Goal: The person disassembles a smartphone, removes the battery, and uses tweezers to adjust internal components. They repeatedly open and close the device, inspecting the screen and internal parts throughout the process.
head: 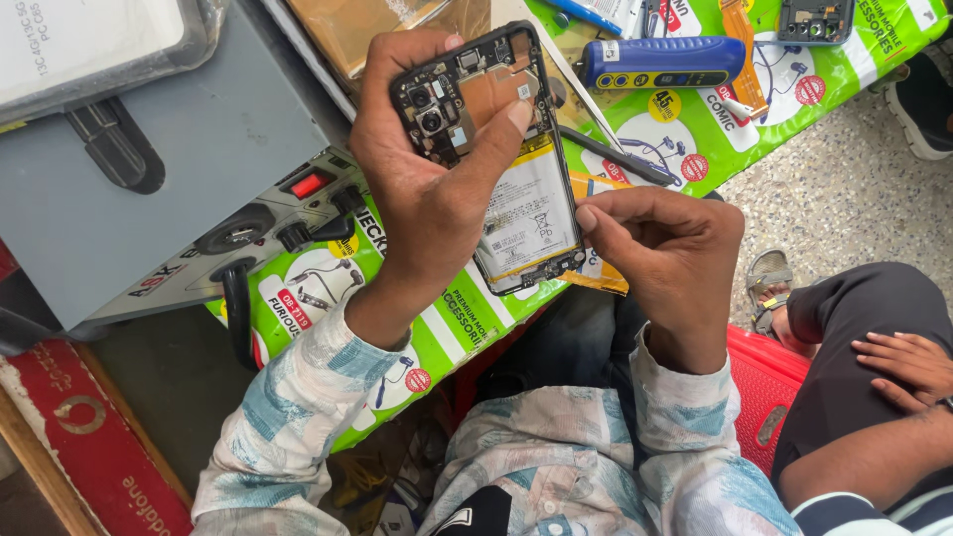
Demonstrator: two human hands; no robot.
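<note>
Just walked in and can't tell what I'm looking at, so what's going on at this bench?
A person in a patterned shirt holds an opened phone with its back cover off, so the cameras and the battery show. The left hand grips the phone from the side, thumb on the upper part. The right hand pinches at the phone's lower edge; what it holds is too small to tell. A grey box with knobs sits to the left, a blue tool lies on the green mat, and another person's hand rests on a knee nearby.
</note>
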